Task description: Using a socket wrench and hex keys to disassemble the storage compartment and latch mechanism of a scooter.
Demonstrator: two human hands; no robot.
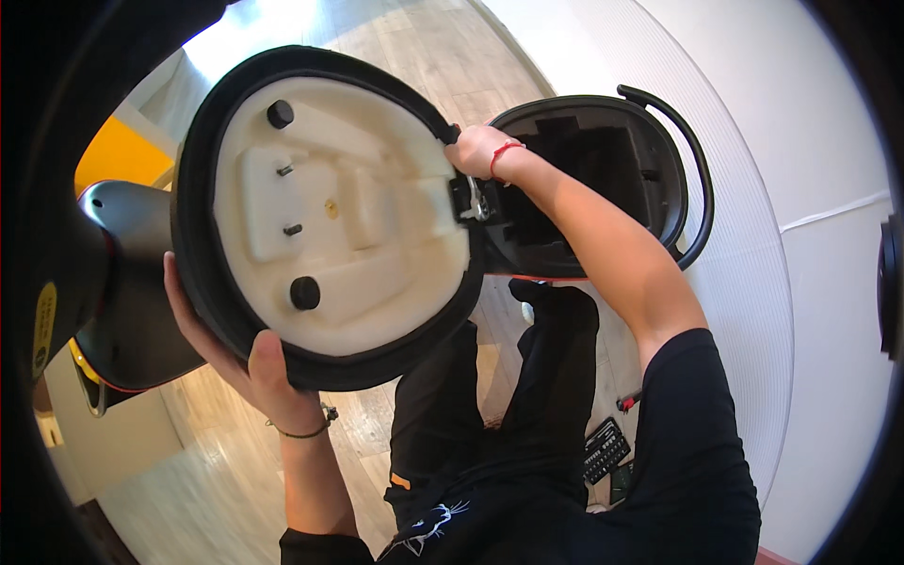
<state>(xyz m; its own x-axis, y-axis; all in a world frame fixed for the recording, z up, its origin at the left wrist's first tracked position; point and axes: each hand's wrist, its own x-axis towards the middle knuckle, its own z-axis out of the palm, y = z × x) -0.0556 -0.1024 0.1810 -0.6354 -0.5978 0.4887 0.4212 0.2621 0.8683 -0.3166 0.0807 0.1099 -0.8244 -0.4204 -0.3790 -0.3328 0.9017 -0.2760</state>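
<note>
My left hand (240,367) grips the lower-left rim of a black seat-like lid (395,353), its fingers along the outer edge and thumb at the rim. The lid is raised, showing a cream moulded underside (358,273) with two black round pads and two small posts. My right hand (480,149) is closed at the lid's right edge, just above a silver metal piece (476,202) by the hinge; what its fingers hold is hidden. To the right lies a black open compartment (584,160) with a curved black rail (702,179).
A dark vehicle body (132,292) with yellow trim stands at left. My legs are below, over a wood-look floor (217,452). A black tool case (605,447) and small red-and-black object (629,403) lie at lower right. A white ribbed curved surface (753,377) runs along the right.
</note>
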